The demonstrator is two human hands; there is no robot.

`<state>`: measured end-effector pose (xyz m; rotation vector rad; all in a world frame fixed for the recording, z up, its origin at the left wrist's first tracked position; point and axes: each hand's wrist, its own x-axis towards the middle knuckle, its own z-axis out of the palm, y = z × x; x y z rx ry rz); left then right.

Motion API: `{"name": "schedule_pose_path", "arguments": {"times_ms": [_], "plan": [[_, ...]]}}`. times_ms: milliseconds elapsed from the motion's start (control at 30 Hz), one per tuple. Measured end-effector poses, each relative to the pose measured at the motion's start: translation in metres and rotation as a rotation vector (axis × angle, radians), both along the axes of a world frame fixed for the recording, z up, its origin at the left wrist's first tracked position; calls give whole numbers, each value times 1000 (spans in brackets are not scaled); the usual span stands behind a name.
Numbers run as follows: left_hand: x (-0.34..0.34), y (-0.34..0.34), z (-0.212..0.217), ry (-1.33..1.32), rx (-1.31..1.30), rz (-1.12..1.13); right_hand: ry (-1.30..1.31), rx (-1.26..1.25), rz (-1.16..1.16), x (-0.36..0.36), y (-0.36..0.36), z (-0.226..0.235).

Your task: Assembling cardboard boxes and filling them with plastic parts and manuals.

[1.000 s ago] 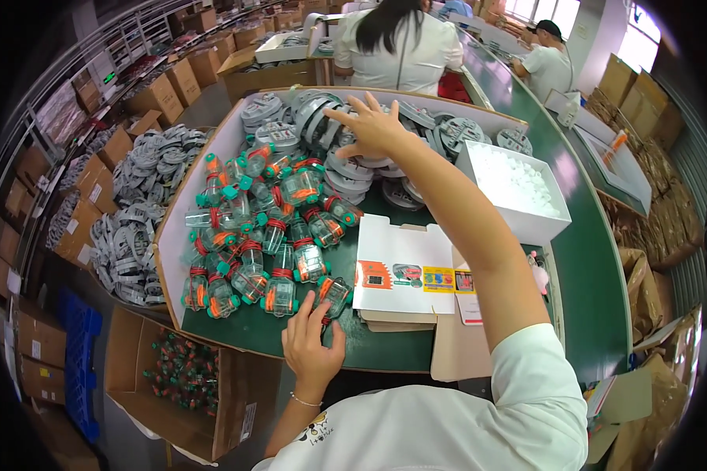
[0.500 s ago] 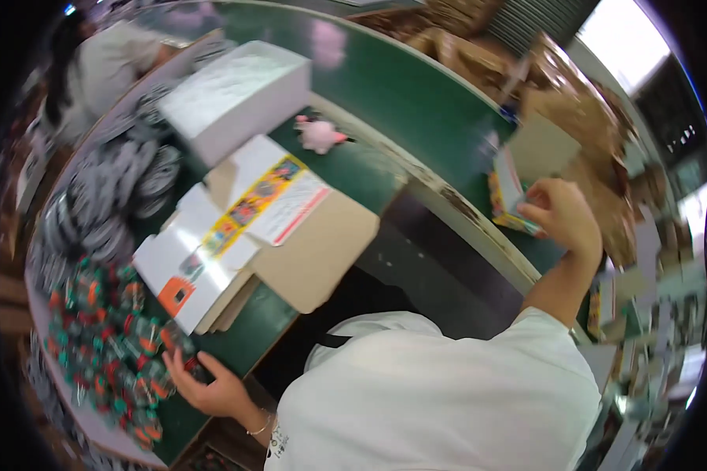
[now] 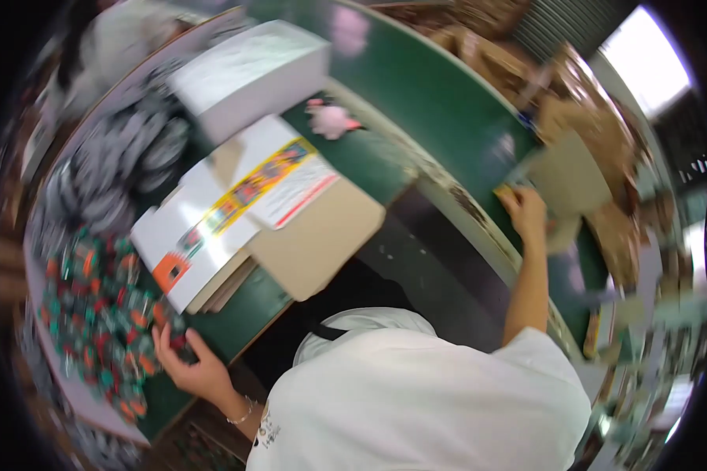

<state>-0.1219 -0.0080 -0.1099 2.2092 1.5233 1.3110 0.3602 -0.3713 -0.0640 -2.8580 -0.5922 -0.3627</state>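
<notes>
My left hand (image 3: 199, 375) is at the near edge of a pile of small wrapped toys (image 3: 98, 314) in green, orange, red and dark colours. Its fingers and thumb are apart, beside a dark and orange toy (image 3: 171, 320); whether they touch it is unclear. On the far side of the gap, my right hand (image 3: 526, 210) has its fingers closed at the side of an open printed carton (image 3: 565, 177) with raised tan flaps. The hand and wrist hide part of the carton, and motion blurs it.
Flat white and yellow printed cartons (image 3: 236, 212) lie stacked before me. Behind them are a white box (image 3: 251, 74), a pink toy (image 3: 331, 122) and grey coiled parts (image 3: 110, 165). Beyond the gap runs a green belt (image 3: 440, 102), with brown wrapping (image 3: 581, 102) past it. A person (image 3: 122, 47) sits at far left.
My right hand has moved left and slightly down along the carton, which now shows more of its tan flaps. My left hand has shifted slightly left beside the toys. The whole view has shifted slightly.
</notes>
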Motion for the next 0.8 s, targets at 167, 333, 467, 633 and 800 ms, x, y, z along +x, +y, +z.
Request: {"name": "schedule_pose_path", "arguments": {"times_ms": [167,333,467,633,800], "plan": [[3,2,31,-324,-422,-109,-275,120,1,-44,101,61],[7,-7,47,259,-80,119,152,446,1192,-133,284,82],[24,12,70,140,-31,-7,135,197,1376,-155,386,52],[46,62,65,338,-146,-43,208,-153,1155,-176,423,29],[52,66,68,518,-197,-45,624,338,1086,-168,417,20]]}}
